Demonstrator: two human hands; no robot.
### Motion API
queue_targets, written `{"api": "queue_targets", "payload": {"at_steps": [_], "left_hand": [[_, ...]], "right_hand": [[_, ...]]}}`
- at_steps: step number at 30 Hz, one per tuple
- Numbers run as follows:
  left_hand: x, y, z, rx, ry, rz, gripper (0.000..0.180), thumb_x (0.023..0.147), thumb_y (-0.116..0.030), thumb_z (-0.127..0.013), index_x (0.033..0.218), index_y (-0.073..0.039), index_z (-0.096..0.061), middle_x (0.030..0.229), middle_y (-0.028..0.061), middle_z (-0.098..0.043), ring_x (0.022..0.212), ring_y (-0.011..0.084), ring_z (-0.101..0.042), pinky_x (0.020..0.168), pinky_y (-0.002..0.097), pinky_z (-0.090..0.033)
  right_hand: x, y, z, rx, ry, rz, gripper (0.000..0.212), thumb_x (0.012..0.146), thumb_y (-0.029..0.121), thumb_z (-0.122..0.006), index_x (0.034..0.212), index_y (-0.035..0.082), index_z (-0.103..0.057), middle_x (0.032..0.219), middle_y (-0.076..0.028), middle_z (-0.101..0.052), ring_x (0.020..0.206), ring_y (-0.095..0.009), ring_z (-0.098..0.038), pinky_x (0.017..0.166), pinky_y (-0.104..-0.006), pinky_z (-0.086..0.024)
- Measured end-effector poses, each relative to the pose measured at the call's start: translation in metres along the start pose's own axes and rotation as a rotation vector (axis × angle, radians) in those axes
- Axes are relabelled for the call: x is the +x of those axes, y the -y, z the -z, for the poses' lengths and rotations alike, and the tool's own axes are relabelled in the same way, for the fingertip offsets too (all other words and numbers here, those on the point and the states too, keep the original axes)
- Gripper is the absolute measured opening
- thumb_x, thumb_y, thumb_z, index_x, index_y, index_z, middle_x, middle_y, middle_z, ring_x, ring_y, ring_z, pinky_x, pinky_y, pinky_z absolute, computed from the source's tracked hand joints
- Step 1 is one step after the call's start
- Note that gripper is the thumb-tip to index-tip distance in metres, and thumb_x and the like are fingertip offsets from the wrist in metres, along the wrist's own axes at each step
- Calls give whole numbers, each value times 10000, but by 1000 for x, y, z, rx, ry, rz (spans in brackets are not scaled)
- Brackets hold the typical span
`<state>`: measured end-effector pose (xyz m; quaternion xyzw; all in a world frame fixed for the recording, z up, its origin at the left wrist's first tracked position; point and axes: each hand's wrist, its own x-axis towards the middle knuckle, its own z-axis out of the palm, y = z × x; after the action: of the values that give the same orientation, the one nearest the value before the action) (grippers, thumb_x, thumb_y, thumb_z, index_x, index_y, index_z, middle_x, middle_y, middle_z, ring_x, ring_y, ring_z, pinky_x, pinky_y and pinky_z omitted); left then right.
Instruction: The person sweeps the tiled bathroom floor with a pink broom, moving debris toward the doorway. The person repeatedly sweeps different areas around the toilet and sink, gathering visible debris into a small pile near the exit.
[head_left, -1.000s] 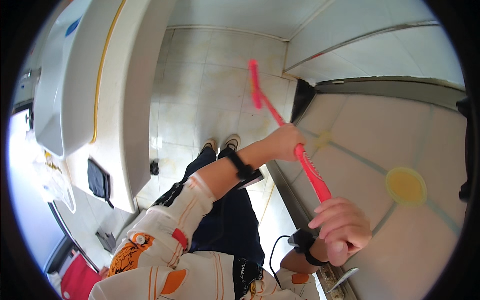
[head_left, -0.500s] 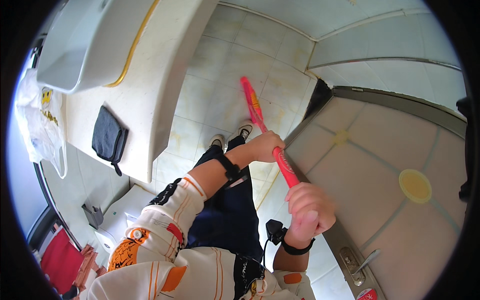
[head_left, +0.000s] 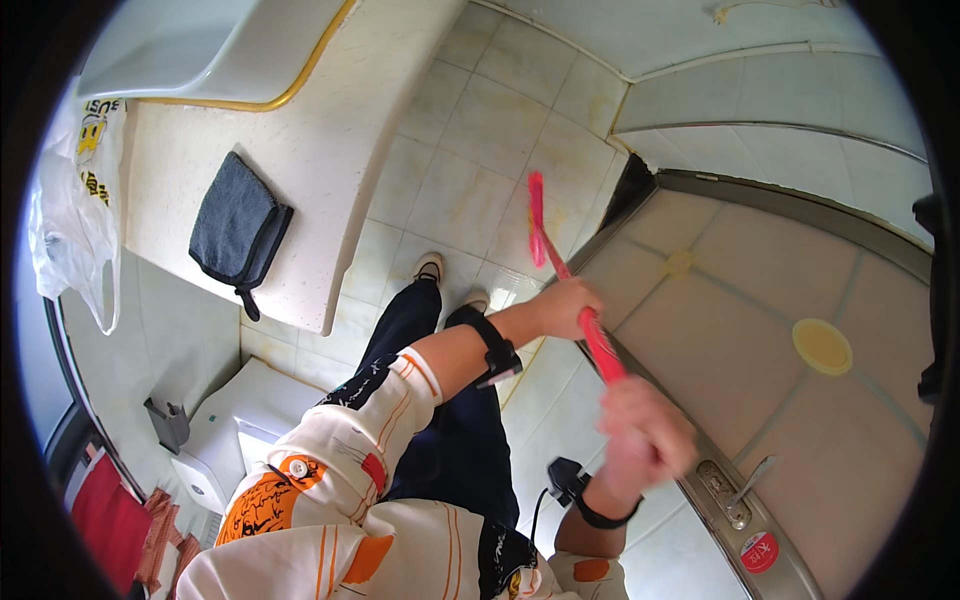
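Observation:
A red broom (head_left: 537, 225) slants down to the tiled floor, its narrow pinkish-red head on or just over the tiles, beyond my right shoe. My left hand (head_left: 570, 307) is wrapped round the middle of its red handle. Closer to my body, my right hand (head_left: 645, 430) is closed round the upper end of the handle and slightly smeared by motion. Both wrists wear black straps with small devices. My shoes (head_left: 428, 267) stand on the floor beneath my arms.
A pale counter (head_left: 300, 190) with a white basin (head_left: 210, 50) is at left, bearing a dark grey cloth mitt (head_left: 238, 222). A white plastic bag (head_left: 75, 220) hangs at its far-left edge. On the right stands a door (head_left: 740, 300) with a metal handle (head_left: 750, 482).
The broom's head has swung right, toward the door. Both hands have moved right with the handle. My left foot now stands ahead of the right, and the counter appears shifted in view.

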<state>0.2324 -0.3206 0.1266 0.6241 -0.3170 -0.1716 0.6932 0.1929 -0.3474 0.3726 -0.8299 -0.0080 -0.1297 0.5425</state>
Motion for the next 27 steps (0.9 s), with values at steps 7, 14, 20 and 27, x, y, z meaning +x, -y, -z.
{"api": "queue_targets", "payload": {"at_steps": [7, 14, 20, 27], "left_hand": [[-64, 23, 34, 226, 164, 141, 187, 653, -199, -686, 580, -71, -571, 631, 150, -613, 655, 386, -612, 581, 470, -484], [-87, -8, 75, 512, 161, 101, 227, 643, -184, -683, 541, -71, -515, 571, 122, -550, 596, 341, -570, 580, 444, -443], [-61, -47, -14, 320, -25, -50, 168, 633, -194, -694, 588, -90, -570, 585, 92, -569, 610, 328, -589, 685, 427, -473], [-39, 4, -67, 102, 218, 67, 211, 693, -108, -673, 587, -40, -504, 600, 130, -519, 633, 362, -548, 580, 448, -447]], "right_hand": [[-21, -24, -29, 294, 77, 0, 293, 839, 15, -598, 636, 32, -388, 540, -67, -470, 468, -205, -468, 508, -333, -465], [-62, -30, -23, 463, -124, 30, 328, 894, 59, -555, 621, 31, -376, 517, -64, -444, 458, -193, -440, 471, -359, -424], [-93, 20, 45, 475, -278, 99, 292, 722, -62, -547, 535, 27, -341, 491, -80, -462, 410, -220, -468, 450, -352, -465], [-92, -22, 26, 43, -77, 105, 188, 663, -135, -548, 602, 3, -436, 553, -95, -504, 472, -257, -513, 517, -342, -488]]}}
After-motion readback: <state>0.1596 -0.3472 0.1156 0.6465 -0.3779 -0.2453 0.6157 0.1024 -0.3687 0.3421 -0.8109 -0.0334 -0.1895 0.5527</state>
